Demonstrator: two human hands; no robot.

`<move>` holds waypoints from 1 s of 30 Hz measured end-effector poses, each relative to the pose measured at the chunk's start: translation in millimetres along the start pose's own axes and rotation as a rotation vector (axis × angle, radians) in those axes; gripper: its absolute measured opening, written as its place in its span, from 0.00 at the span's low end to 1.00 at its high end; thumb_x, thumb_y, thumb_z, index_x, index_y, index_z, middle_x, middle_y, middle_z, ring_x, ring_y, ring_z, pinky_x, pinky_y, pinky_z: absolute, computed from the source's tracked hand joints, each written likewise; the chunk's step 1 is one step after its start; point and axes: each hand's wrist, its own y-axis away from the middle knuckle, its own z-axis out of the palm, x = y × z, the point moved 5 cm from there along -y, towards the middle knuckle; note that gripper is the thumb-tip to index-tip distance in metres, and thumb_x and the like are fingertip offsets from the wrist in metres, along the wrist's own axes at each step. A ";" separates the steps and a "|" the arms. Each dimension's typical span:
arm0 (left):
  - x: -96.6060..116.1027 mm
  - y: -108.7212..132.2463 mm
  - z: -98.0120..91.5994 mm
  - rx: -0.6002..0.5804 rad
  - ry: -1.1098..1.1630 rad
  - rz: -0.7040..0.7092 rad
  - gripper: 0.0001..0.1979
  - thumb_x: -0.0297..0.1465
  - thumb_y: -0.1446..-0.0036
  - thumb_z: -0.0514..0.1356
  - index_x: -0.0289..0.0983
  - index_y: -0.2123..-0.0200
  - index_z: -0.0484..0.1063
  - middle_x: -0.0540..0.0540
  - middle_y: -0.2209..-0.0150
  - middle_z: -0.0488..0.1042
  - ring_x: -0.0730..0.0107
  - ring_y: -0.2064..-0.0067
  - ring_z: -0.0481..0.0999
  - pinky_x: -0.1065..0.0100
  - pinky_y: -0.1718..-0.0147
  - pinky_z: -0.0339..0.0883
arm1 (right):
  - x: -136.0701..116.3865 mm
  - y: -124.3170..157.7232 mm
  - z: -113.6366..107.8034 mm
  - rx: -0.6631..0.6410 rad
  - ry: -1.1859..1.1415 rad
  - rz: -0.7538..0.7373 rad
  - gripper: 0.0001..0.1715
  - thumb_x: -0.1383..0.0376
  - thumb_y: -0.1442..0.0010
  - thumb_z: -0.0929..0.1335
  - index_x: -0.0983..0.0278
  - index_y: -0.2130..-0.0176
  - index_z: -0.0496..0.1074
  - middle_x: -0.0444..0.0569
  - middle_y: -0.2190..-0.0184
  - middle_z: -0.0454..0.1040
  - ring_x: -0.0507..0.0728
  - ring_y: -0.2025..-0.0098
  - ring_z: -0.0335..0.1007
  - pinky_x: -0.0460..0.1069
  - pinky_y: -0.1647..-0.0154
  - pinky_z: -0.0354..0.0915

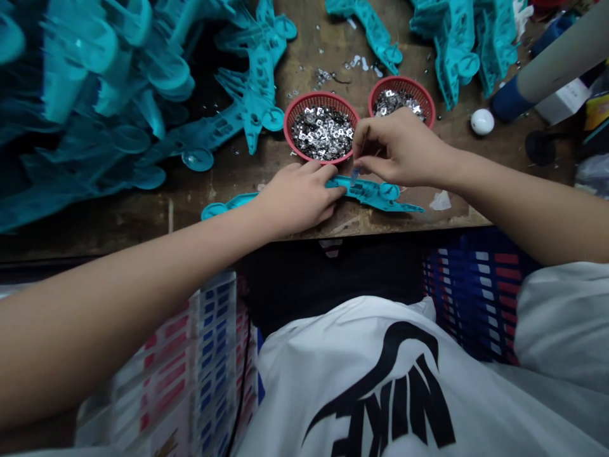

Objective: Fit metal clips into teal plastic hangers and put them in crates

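A long teal plastic part lies along the front edge of the table. My left hand is closed over its middle, pressing it to the tabletop and hiding that stretch. Above the part's right half, my right hand pinches a small translucent bluish piece between thumb and fingers. The lower end of that piece meets the teal surface; its exact kind is too small to tell. Just behind my hands stands a red basket full of small shiny metal clips.
A second red basket of metal pieces sits behind my right hand. Teal parts are heaped at the left, with more teal parts at the back right. A white ball and a grey pole are to the right. Plastic crates stand below.
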 end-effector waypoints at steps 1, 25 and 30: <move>-0.2 0.2 0.2 0.005 0.012 -0.001 0.22 0.33 0.18 0.63 0.45 0.30 0.92 0.30 0.30 0.84 0.31 0.26 0.82 0.40 0.38 0.86 | -1.0 -0.1 0.6 -0.012 0.010 0.002 0.10 0.65 0.27 0.75 0.56 0.47 0.85 0.49 0.53 0.92 0.67 0.51 0.90 0.58 0.43 0.80; 5.2 0.1 -1.2 0.003 -0.021 0.024 0.31 0.30 0.18 0.62 0.37 0.17 0.79 0.23 0.28 0.83 0.27 0.26 0.83 0.38 0.36 0.85 | 23.4 -0.5 -4.5 -0.187 0.322 0.084 0.08 0.60 0.24 0.77 0.58 0.47 0.88 0.54 0.55 0.91 0.73 0.47 0.91 0.60 0.44 0.79; 5.9 2.5 -2.2 -0.029 -0.078 0.042 0.30 0.31 0.16 0.62 0.42 0.16 0.79 0.26 0.28 0.84 0.34 0.25 0.83 0.48 0.39 0.83 | 16.4 3.7 11.1 -0.476 0.649 0.270 0.13 0.67 0.20 0.73 0.64 0.50 0.91 0.69 0.50 0.93 0.81 0.45 0.93 0.63 0.50 0.80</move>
